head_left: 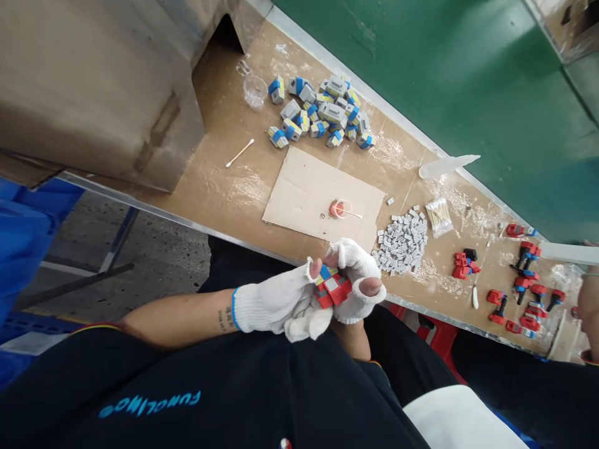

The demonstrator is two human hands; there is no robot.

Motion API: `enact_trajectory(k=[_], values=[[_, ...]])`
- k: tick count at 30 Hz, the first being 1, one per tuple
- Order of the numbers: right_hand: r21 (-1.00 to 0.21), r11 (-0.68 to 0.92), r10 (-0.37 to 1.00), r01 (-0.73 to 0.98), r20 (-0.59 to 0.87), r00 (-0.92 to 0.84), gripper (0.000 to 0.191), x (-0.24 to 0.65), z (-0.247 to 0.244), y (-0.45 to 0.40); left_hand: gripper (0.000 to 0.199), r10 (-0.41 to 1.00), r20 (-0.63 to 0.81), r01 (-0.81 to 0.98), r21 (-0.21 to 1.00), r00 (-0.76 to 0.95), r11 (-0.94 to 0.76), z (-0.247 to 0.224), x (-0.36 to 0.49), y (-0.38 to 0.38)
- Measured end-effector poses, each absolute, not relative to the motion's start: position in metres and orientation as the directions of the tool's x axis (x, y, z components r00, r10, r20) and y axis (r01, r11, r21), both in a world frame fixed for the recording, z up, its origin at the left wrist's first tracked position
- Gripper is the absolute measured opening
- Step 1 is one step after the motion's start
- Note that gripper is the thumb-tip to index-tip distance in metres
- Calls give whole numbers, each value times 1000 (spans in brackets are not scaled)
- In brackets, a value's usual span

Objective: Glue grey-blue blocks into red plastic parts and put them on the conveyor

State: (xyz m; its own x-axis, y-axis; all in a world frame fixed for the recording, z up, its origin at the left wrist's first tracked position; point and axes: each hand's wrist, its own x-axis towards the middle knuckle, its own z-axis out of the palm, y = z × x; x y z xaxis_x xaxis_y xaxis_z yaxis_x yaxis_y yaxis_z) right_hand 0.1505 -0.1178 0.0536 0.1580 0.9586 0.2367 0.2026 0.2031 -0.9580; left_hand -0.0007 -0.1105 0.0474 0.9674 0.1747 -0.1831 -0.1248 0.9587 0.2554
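Observation:
Both my hands wear white knit gloves with some bare fingertips showing. My left hand [276, 305] is closed around a red toy block [333, 288] with blue and yellow parts and a pale square on its face. My right hand [362, 280] grips the same block from the other side, its fingers curled. Past my hands lies a cardboard sheet [304, 187]. On that sheet stands a small cup of red paste [337, 208], with a cotton swab [352, 213] resting across it. Right of my hands is a pile of small grey pieces [402, 242].
Grey, blue and yellow blocks [322, 112] are heaped at the back, near a clear plastic cup [255, 92] and a loose swab [240, 153]. A bag of swabs [438, 217] and red toy parts [528, 305] lie right. A cardboard box [103, 93] stands left. Another person's arm [589, 305] shows at right.

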Motion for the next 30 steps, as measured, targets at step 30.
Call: enact_trajectory(k=[30], values=[[-998,-8,981,-63,4,-194,58,140,68,-126,99,197,-238,-124,287,951,950,43,-24,-136]])
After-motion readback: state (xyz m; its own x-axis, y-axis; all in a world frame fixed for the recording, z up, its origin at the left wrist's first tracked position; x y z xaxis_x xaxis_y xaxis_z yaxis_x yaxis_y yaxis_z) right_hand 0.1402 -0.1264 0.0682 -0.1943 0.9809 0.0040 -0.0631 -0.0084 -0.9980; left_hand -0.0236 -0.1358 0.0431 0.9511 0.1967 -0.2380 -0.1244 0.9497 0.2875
